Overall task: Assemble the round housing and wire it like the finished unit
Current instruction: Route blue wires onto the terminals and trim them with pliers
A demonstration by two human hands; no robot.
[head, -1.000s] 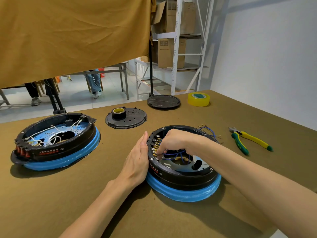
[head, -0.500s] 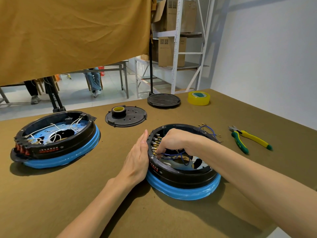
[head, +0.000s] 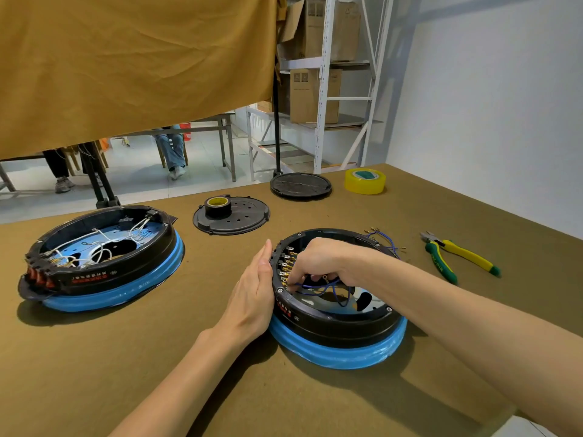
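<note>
**Inspector:** Report the step in hand

**Operator:** I judge it as wiring. The round housing (head: 337, 313), black on a blue base, sits at centre-right of the table (head: 94, 373). My right hand (head: 318, 263) reaches down inside it, fingers curled and pinching at a blue wire (head: 318, 290) beside the row of brass terminals (head: 285, 266) on the inner left wall. Whether a connector is already seated I cannot tell; the fingertips cover it. My left hand (head: 252, 298) lies flat, fingers straight, pressed against the outer left wall to brace it

**Inspector:** Reference unit?

**Operator:** The finished unit (head: 101, 260) stands well apart to the left, wired in white

**Inspector:** Next move?

**Operator:** In my judgement, push the terminal home with a small, firm press while the left hand resists, then fetch another lead from the spare blue wires (head: 386, 244) just behind the rim

**Inspector:** Edges and room?

**Operator:** The housing wall confines the right fingers closely. Outside it, open cloth lies ahead and to the near left. The pliers (head: 457, 257) lie to the right, clear of my forearm. The perforated cover (head: 232, 216) with its tape roll (head: 217, 205) sits behind, apart from both units
</note>
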